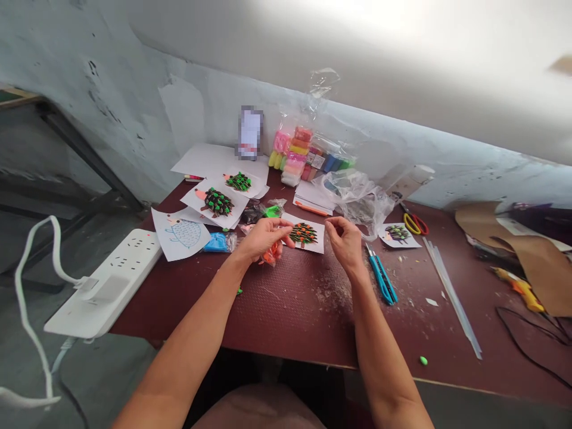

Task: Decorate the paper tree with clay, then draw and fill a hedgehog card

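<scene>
Over the dark red table, my left hand (268, 239) is closed round a small clear packet of orange clay (269, 255), its thumb and forefinger reaching toward the right. My right hand (345, 243) is in a pinch; anything between its fingertips is too small to make out. Between the two hands lies a white card with a hedgehog picture (304, 234), its dark spines dotted with orange clay. The left hand hides the card's left end. Beyond the left hand sit a packet of bright green clay (273, 210) and a dark packet (254, 212).
Finished-looking hedgehog cards (217, 202) and a blue hedgehog drawing (185, 232) lie left, beside a power strip (107, 280). Bagged clay (299, 152) and a phone (250, 132) stand behind. A teal cutter (381, 275), scissors (415, 223), glue sticks (453, 301) and a glue gun (521, 289) lie right.
</scene>
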Tool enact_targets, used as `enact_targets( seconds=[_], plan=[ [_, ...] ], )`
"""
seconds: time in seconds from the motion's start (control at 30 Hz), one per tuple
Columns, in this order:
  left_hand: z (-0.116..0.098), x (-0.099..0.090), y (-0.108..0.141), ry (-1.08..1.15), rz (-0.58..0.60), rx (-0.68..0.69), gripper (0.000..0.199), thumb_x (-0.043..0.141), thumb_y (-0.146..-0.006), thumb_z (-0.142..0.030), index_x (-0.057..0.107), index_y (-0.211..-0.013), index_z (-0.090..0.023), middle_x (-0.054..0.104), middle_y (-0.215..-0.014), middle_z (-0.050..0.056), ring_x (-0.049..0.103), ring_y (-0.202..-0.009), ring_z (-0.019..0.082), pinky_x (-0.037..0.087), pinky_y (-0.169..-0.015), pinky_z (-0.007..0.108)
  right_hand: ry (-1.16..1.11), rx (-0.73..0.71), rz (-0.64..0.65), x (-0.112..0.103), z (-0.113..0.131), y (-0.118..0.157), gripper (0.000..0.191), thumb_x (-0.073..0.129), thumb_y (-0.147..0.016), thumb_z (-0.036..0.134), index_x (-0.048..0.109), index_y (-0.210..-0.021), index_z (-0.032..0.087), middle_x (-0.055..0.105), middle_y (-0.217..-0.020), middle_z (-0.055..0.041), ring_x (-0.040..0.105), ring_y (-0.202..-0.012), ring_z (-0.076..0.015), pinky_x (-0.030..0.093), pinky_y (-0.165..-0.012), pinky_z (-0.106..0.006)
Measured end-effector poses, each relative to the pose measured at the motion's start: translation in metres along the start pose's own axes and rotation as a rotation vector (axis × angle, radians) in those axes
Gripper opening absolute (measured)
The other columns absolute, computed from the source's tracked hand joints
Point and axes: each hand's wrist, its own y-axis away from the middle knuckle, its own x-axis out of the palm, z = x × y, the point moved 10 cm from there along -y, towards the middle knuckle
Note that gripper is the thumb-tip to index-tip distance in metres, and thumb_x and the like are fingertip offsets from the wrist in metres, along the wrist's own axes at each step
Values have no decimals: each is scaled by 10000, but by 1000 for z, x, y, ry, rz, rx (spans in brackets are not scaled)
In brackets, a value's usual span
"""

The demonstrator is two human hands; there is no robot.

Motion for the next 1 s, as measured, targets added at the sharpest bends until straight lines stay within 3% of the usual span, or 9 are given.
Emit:
enact_targets(
  seconds=[0.1,0.2,0.43,0.53,0.6,0.7,0.8,0.9,1.0],
  plan=[
    [5,15,-1,-87,53,2,177,578,-1002,-275,626,-1081,-124,691,-634,-1,515,-347,66,406,-349,163,-145,29,158,20,10,20,329,610,-853,487,709,-775,184,678,-702,-37,533,-620,-155,419,-591,-276],
    [10,29,-2,-182,95,6,168,513,-1022,-252,625,-1027,-126,660,-574,-18,521,-323,78,379,-329,151,-177,38,333,46,21,43,319,717,-782,501,737,-869,195,680,-719,-11,493,-587,-131,380,-557,-259],
    [10,43,4,-296,124,25,196,482,-1031,-255,618,-964,-131,650,-578,-18,516,-310,75,360,-321,141,-215,42,324,52,17,57,276,644,-840,467,674,-793,197,673,-698,-14,525,-597,-136,402,-574,-254],
    [5,32,6,-275,61,5,191,460,-1035,-239,616,-1018,-130,676,-616,-5,504,-314,73,345,-310,144,-96,34,263,34,7,54,257,616,-856,418,666,-757,186,642,-669,-2,502,-589,-131,375,-581,-255],
    [-1,18,6,-207,-17,18,198,455,-1037,-241,618,-1052,-128,662,-619,-11,507,-331,76,356,-316,150,57,55,292,28,0,54,264,606,-864,380,638,-689,186,601,-616,9,484,-582,-131,334,-580,-258],
    [-10,-6,4,-16,-163,95,173,560,-996,-284,625,-1064,-139,626,-638,-30,516,-364,70,373,-340,155,228,56,394,32,-3,61,310,575,-902,340,617,-639,181,594,-604,5,465,-585,-128,293,-591,-266],
    [-11,-22,-1,171,-235,155,132,614,-938,-254,644,-963,-129,602,-671,-24,526,-389,75,396,-357,182,286,38,468,44,5,68,299,574,-929,323,657,-684,173,647,-663,-13,479,-618,-132,296,-615,-263],
    [-8,-33,-7,331,-263,197,99,652,-807,-104,665,-905,-114,628,-735,-3,574,-495,77,497,-477,204,320,34,514,57,13,73,214,631,-906,294,697,-740,176,676,-697,-17,498,-636,-135,305,-631,-260],
    [-11,-38,-10,423,-228,261,385,602,-607,75,680,-933,-115,693,-888,31,664,-725,106,587,-735,263,310,10,560,69,23,75,162,659,-898,274,720,-776,186,684,-715,-9,509,-642,-130,306,-632,-254]
  ],
)
